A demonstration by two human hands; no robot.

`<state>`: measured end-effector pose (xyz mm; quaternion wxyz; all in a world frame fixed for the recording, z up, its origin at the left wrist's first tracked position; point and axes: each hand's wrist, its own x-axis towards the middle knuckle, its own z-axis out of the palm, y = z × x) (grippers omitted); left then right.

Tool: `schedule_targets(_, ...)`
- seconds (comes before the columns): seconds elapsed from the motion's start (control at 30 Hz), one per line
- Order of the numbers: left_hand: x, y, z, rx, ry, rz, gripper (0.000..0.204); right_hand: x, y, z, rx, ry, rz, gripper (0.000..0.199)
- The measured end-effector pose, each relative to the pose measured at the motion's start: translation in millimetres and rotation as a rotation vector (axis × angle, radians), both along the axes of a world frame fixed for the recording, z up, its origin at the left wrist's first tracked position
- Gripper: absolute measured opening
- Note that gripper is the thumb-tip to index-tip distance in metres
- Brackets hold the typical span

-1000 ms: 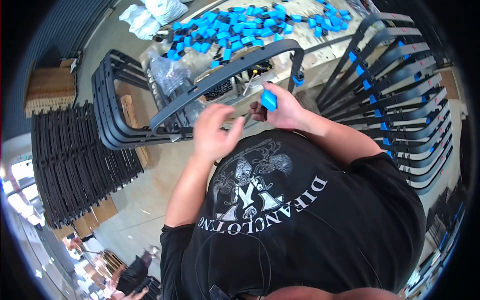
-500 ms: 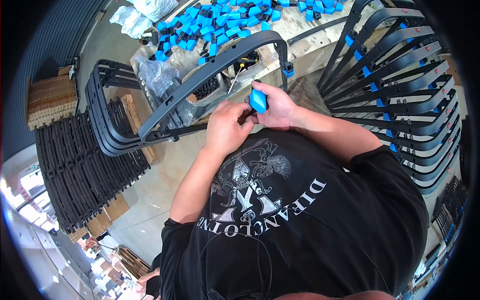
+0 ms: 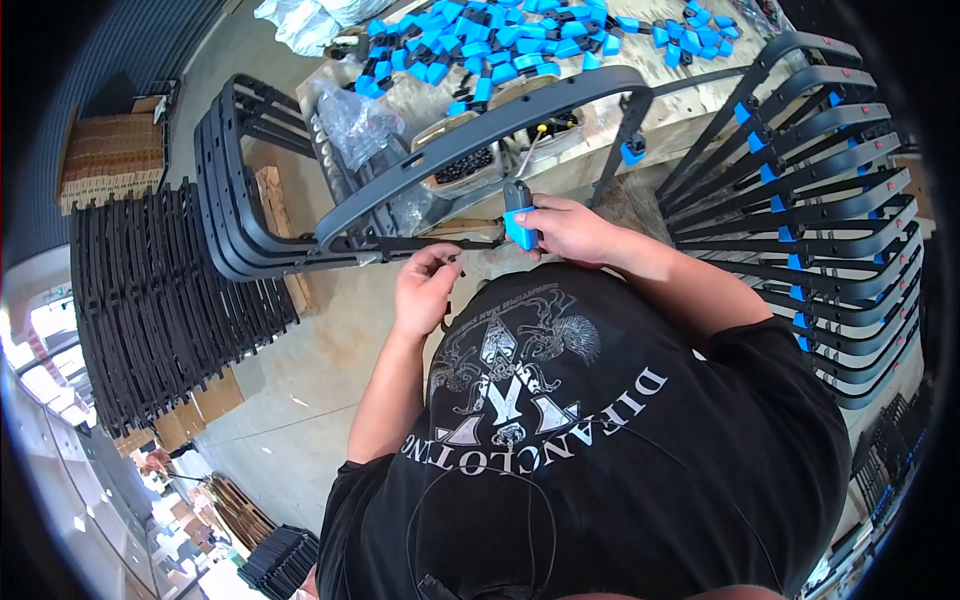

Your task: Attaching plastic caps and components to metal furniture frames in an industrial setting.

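A blue-and-black plastic piece (image 3: 520,232) is gripped in my right hand (image 3: 572,232), its black end pointing up and away from me. Lower and to the left, my left hand (image 3: 424,292) has its fingers curled in a pinch. Something small and dark shows at the fingertips, too small to name. Just beyond both hands, a black bent frame (image 3: 480,122) arches over the bench edge, with its lower bar behind my hands. Another blue piece (image 3: 632,152) is fixed on the frame's right leg.
Many loose blue-and-black pieces (image 3: 520,40) cover the wooden bench (image 3: 690,105). Near its front are a tub of small black parts (image 3: 465,167), a yellow-handled screwdriver (image 3: 532,145) and clear plastic bags (image 3: 358,125). Black frames stand in rows right (image 3: 830,245) and left (image 3: 225,190).
My hands have moved apart: the left has drawn down and left, away from the blue piece. The right hand has tipped that piece so its black end shows. The view has shifted slightly.
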<state>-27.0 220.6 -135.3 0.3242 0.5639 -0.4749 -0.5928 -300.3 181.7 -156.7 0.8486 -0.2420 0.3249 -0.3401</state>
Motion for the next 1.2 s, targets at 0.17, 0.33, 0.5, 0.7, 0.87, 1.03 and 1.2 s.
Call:
schedule_targets(0.17,78,35,-31,0.114,0.084,0.195,0.007,62,5,17,-0.008,0.369,0.185,0.038)
schedule_targets(0.33,146,41,-58,0.26,0.318,0.3,0.006,134,20,-8,0.009,0.453,0.244,0.048)
schedule_targets(0.5,192,24,-83,0.271,0.406,0.233,0.01,208,23,-29,-0.039,0.558,0.248,0.061)
schedule_targets(0.7,209,-10,-100,0.33,0.568,0.23,0.015,260,19,-59,-0.115,0.609,0.193,0.048)
schedule_targets(0.87,207,-24,-102,0.358,0.623,0.237,0.011,267,18,-69,-0.13,0.627,0.128,0.049)
schedule_targets(1.03,211,-28,-108,0.354,0.658,0.227,0.01,274,15,-80,-0.112,0.601,0.096,0.056)
schedule_targets(1.2,215,-28,-108,0.359,0.65,0.211,0.009,276,18,-84,-0.11,0.581,0.075,0.051)
